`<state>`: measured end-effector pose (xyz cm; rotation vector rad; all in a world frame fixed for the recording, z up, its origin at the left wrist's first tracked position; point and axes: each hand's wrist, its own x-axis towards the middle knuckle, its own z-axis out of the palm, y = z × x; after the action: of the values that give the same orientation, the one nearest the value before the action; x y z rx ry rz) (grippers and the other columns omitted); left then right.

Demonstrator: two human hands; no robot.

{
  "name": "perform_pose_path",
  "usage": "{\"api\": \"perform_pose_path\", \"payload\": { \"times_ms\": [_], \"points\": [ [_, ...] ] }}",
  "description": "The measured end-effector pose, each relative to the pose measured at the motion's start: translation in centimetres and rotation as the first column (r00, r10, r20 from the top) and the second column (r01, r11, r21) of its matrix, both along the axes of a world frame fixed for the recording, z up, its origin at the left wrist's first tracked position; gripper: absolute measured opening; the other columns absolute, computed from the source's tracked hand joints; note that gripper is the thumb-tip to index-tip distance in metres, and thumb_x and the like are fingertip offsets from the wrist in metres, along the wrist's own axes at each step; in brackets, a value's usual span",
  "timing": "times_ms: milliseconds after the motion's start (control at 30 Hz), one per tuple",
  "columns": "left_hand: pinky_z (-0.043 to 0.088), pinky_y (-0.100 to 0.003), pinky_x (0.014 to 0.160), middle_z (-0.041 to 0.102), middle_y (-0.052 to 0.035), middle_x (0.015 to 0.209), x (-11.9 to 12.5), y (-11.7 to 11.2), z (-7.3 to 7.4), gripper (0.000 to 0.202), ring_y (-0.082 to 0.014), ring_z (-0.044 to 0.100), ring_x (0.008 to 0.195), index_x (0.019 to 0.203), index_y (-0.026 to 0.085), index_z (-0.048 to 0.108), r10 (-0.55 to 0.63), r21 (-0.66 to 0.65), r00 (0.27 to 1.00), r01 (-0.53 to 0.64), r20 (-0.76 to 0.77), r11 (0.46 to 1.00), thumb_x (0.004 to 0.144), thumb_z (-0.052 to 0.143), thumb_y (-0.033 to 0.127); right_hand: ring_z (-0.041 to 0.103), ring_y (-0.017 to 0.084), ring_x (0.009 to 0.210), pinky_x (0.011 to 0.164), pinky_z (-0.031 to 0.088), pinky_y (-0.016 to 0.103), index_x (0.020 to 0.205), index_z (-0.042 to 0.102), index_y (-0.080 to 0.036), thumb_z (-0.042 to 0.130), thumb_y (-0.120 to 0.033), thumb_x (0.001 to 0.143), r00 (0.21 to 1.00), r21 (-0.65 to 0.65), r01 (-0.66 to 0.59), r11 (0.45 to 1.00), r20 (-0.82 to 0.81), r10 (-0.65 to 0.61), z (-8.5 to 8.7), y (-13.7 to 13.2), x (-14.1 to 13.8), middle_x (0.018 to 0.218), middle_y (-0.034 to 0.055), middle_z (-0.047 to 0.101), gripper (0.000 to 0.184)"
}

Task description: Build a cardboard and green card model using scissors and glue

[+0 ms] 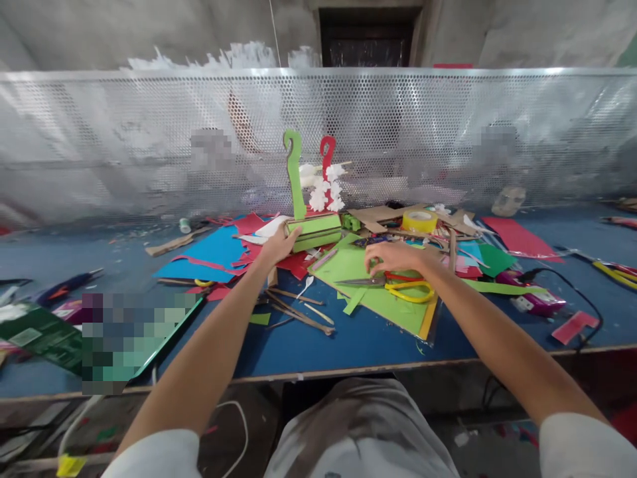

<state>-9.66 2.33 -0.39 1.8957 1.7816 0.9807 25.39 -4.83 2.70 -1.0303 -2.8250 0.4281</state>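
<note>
My left hand [283,244] is closed on the left end of a green paper-covered box [316,232] with dark edges. A tall green curl-topped strip [294,176] rises from the box's left end. A red curl-topped strip [327,154] with white paper flowers [326,196] stands behind its right side. My right hand [393,257] is curled just above the yellow-and-orange-handled scissors [411,290], fingertips pointing down; whatever is between them, if anything, is hidden. The scissors lie on light green paper sheets [398,315].
Blue sheets [209,255] and red scraps lie left of the box; brown sticks [298,312] lie in front. Yellow tape [419,221] sits among cardboard behind my right hand. Pliers [614,269] and a purple USB device [540,295] are at right. A perforated metal panel [423,133] stands behind.
</note>
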Motion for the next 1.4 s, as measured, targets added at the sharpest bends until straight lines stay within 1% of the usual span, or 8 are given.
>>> {"api": "perform_pose_path", "payload": {
  "times_ms": [100, 333, 533, 667, 867, 1067, 1233, 1400],
  "points": [
    [0.043, -0.054, 0.116, 0.06, -0.0267, 0.151, 0.5, -0.5, 0.4, 0.082, -0.043, 0.059, 0.14, 0.166, 0.012, 0.031, 0.13, 0.006, 0.953, -0.133, -0.273, 0.991, 0.105, 0.038, 0.065, 0.066, 0.023, 0.092, 0.084, 0.047, 0.031, 0.093, 0.078, -0.018, 0.07, -0.025, 0.093, 0.999, -0.006, 0.007, 1.0, 0.042, -0.007, 0.1, 0.0, -0.2, 0.105, 0.0104, 0.072, 0.011],
    [0.046, -0.051, 0.109, 0.06, -0.0315, 0.148, 0.1, -1.1, 1.2, 0.094, -0.046, 0.061, 0.137, 0.167, 0.005, 0.025, 0.128, 0.005, 0.895, -0.139, -0.428, 0.99, 0.101, 0.037, 0.071, 0.064, 0.026, 0.105, 0.086, 0.044, 0.031, 0.098, 0.076, -0.022, 0.074, -0.031, 0.091, 0.992, 0.041, 0.023, 0.999, 0.119, -0.028, -0.1, 0.6, 0.5, 0.109, 0.0094, 0.07, 0.012],
    [0.05, -0.048, 0.102, 0.058, -0.0276, 0.15, 0.1, -3.0, 3.6, 0.076, -0.0424, 0.065, 0.128, 0.162, 0.01, 0.037, 0.22, 0.285, 0.854, -0.089, -0.472, 0.954, 0.1, 0.051, 0.051, 0.064, 0.026, 0.105, 0.085, 0.042, 0.031, 0.097, 0.075, -0.021, 0.062, -0.028, 0.097, 0.991, 0.092, 0.038, 0.995, 0.125, -0.049, -0.4, 0.6, 0.5, 0.11, 0.0102, 0.072, 0.014],
    [0.052, -0.035, 0.087, 0.078, -0.0101, 0.108, 1.9, -4.7, 4.5, 0.039, -0.0256, 0.073, 0.095, 0.132, 0.019, 0.067, -0.103, 0.295, 0.866, 0.275, -0.488, 0.915, 0.101, 0.048, 0.034, 0.065, 0.028, 0.107, 0.086, 0.043, 0.031, 0.106, 0.074, -0.021, 0.068, -0.033, 0.094, 0.988, 0.087, 0.042, 0.995, 0.147, -0.055, -0.1, 0.3, 0.1, 0.112, 0.0106, 0.073, 0.018],
    [0.047, -0.028, 0.076, 0.077, -0.0063, 0.112, 7.5, -7.5, 2.2, 0.037, -0.0199, 0.071, 0.089, 0.123, 0.024, 0.07, -0.623, -0.06, 0.463, 0.771, -0.63, 0.634, 0.103, 0.054, 0.051, 0.064, 0.026, 0.108, 0.087, 0.043, 0.031, 0.097, 0.071, -0.021, 0.061, -0.018, 0.092, 0.985, 0.093, 0.046, 0.995, 0.164, -0.061, -0.4, 0.6, 0.4, 0.109, 0.01, 0.072, 0.012],
    [0.049, -0.033, 0.096, 0.068, -0.012, 0.125, 8.8, -7.4, 0.8, 0.038, -0.0252, 0.067, 0.108, 0.123, 0.02, 0.069, -0.684, -0.095, 0.391, 0.825, -0.616, 0.557, 0.098, 0.066, 0.047, 0.064, 0.027, 0.109, 0.085, 0.044, 0.031, 0.096, 0.069, -0.021, 0.059, -0.018, 0.093, 0.983, 0.102, 0.023, 0.995, 0.181, -0.041, -0.5, 0.6, 0.4, 0.109, 0.0103, 0.071, 0.01],
    [0.049, -0.031, 0.083, 0.071, -0.0072, 0.105, 8.2, -7.1, 1.0, 0.019, -0.0216, 0.066, 0.095, 0.1, 0.019, 0.07, -0.767, -0.143, 0.447, 0.816, -0.46, 0.56, 0.095, 0.067, 0.037, 0.067, 0.025, 0.101, 0.079, 0.043, 0.029, 0.109, 0.068, -0.021, 0.06, -0.016, 0.094, 0.979, 0.086, 0.067, 0.994, 0.187, -0.082, -0.3, 0.4, 0.4, 0.109, 0.01, 0.073, 0.018],
    [0.049, -0.033, 0.09, 0.071, -0.0073, 0.106, 8.0, -7.0, 1.0, 0.03, -0.0208, 0.067, 0.095, 0.098, 0.019, 0.07, -0.82, -0.144, 0.426, 0.849, -0.383, 0.508, 0.099, 0.06, 0.048, 0.066, 0.024, 0.1, 0.077, 0.042, 0.029, 0.103, 0.068, -0.021, 0.057, -0.014, 0.095, 0.973, 0.109, 0.096, 0.989, 0.2, -0.117, -0.8, 0.5, 0.3, 0.11, 0.0094, 0.072, 0.015]
  ]
}}
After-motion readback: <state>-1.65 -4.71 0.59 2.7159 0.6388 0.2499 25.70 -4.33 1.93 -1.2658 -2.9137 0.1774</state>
